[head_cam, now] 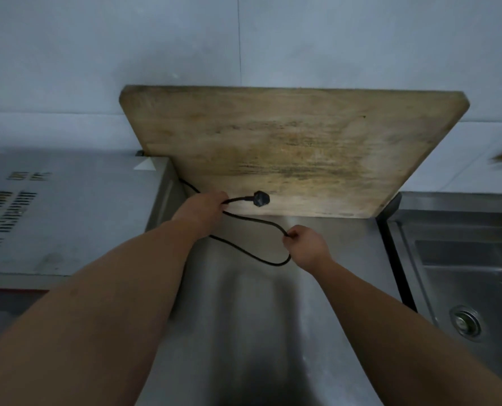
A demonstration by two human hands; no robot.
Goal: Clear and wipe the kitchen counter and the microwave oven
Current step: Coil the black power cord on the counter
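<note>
Both arms reach forward over my counter [258,317]: left hand [202,208] grasps the black cord [243,247] near its plug [260,198], right hand [307,244] pinches a loop, near the counter's back edge.

On the counter [243,317], the microwave [68,215] sits left, the board [287,148] behind (leaning on the wall), the sink [463,273] right.

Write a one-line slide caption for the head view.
Both hands, left and right, gather a black power cord on the steel counter before a leaning wooden cutting board.
</note>
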